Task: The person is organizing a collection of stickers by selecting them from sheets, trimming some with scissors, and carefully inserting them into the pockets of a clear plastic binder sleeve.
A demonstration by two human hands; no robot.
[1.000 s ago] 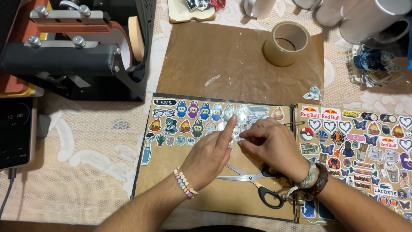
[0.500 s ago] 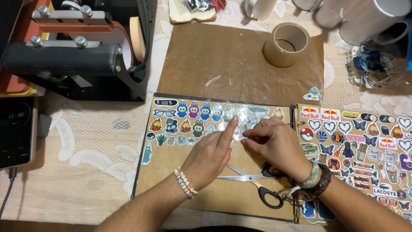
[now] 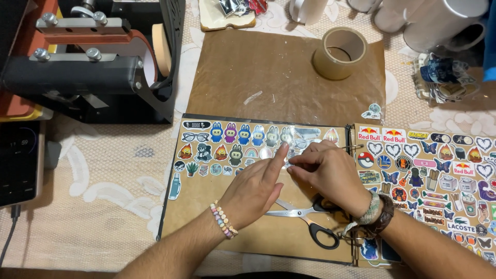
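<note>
An open brown sticker album (image 3: 201, 206) lies in front of me, its left page carrying rows of small cartoon stickers (image 3: 230, 133). My left hand (image 3: 256, 186) rests on that page with its index finger pressing down near a sticker in the upper middle. My right hand (image 3: 323, 173) pinches a small clear-backed sticker (image 3: 291, 161) right beside that fingertip. Black-handled scissors (image 3: 305, 219) lie on the page under both wrists. The right page (image 3: 434, 170) is densely covered with stickers.
A roll of tan tape (image 3: 339, 52) sits on a brown paper sheet (image 3: 268, 77) behind the album. A black and orange press machine (image 3: 88, 57) stands at the back left, a dark device (image 3: 18, 160) at the left edge. White mugs (image 3: 434, 20) and loose stickers (image 3: 444, 82) are at the back right.
Both hands stay over the upper middle of the left page. The right hand's fingers have shifted slightly on the small sticker; the scissors have not moved.
</note>
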